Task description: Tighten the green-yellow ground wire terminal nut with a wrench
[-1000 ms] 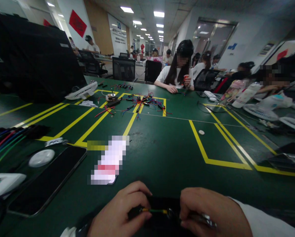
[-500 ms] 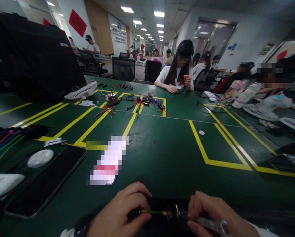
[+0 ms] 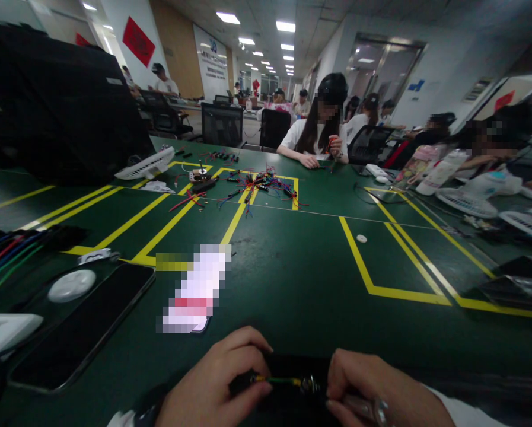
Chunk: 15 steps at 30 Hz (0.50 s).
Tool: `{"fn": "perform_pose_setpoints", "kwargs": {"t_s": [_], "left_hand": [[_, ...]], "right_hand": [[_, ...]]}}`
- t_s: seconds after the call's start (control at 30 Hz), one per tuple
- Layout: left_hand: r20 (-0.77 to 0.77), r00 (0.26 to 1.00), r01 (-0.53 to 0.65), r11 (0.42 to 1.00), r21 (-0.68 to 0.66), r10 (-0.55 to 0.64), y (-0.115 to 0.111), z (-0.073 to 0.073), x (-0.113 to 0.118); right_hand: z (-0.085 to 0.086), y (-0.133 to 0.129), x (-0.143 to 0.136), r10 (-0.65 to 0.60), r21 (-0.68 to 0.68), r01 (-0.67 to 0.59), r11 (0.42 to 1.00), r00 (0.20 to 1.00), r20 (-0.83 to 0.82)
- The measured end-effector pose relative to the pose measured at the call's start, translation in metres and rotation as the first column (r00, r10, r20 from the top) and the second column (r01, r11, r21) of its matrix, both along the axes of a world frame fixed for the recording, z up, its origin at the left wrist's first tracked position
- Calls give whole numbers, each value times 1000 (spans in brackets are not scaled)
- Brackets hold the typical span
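Note:
At the near edge of the table, my left hand is closed, thumb and fingers pinching a short green-and-yellow wire. The wire runs right to a small metal fitting, where a shiny wrench head meets it; whether the jaws grip the fitting is hard to tell. My right hand is wrapped round the wrench, whose other end shows below the fingers. Beneath both hands lies something black, its shape lost in the dark.
A lit phone and a dark phone lie to the left, beside a white round object. Tangled wires are heaped farther back. Across the green table sits a co-worker. White fans and bottles stand at right.
My right hand has moved left with the wrench, bringing it nearer the wire's end. My left hand has stayed almost still, keeping hold of the wire.

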<state>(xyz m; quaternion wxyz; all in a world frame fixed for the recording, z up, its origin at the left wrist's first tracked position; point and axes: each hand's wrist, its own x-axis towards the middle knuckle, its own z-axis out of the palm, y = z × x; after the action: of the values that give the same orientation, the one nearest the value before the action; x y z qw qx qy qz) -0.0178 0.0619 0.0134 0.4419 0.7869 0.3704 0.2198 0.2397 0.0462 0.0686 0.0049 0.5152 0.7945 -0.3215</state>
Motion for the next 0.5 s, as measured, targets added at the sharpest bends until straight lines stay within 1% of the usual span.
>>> {"fn": "perform_pose_setpoints", "kwargs": {"t_s": [0.1, 0.17, 0.27, 0.4, 0.5], "left_hand": [[0, 1000, -5, 1000, -2, 5, 0, 0, 0], [1, 1000, -4, 1000, -4, 4, -1, 1, 0], [-3, 1000, -7, 1000, -6, 7, -2, 1, 0], [3, 1000, -7, 1000, -7, 7, -2, 0, 0], [13, 1000, -6, 1000, -2, 6, -1, 0, 0]], "right_hand": [[-1, 3, 1, 35, 20, -35, 999, 999, -10], [0, 7, 2, 112, 11, -111, 994, 993, -36], [8, 15, 2, 214, 4, -214, 977, 975, -59], [18, 24, 0, 242, 22, -241, 970, 967, -76], [22, 27, -2, 241, 14, -241, 970, 965, -98]]}}
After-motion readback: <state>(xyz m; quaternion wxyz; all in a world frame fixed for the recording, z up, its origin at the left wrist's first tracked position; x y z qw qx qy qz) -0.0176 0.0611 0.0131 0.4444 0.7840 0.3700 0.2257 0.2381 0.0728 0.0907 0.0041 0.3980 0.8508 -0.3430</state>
